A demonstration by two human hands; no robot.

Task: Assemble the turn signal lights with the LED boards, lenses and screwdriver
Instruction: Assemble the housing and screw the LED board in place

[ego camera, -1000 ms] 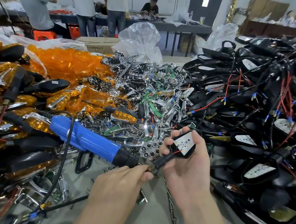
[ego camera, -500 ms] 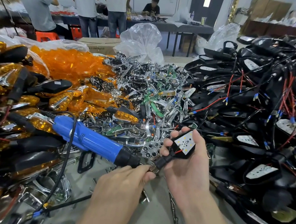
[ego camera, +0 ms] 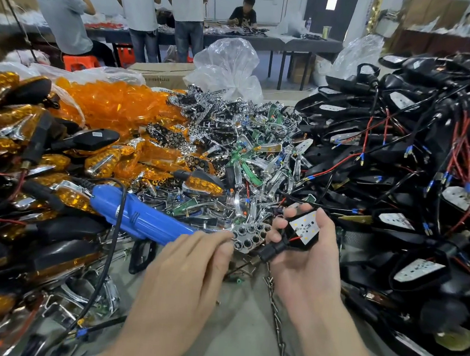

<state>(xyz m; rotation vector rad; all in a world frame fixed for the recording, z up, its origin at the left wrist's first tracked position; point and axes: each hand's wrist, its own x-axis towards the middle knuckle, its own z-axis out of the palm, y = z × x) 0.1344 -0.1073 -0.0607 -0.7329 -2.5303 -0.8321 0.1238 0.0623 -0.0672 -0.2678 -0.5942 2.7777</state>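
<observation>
Here, my right hand (ego camera: 304,270) curls round a black turn signal housing (ego camera: 279,245), LED board (ego camera: 305,227) up, over the table's (ego camera: 242,330) near side. My left hand (ego camera: 191,265) pinches a chrome reflector (ego camera: 251,235) just beside it. The blue screwdriver (ego camera: 138,218) lies left, tip hidden behind that hand.

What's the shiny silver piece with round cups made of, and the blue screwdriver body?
Shiny silver reflector piece with round cups: likely chrome-plated plastic, judging by mirror-bright highlights. Blue electric screwdriver body: seemingly moulded plastic, smooth satin sheen, ribbed grooves.
</observation>
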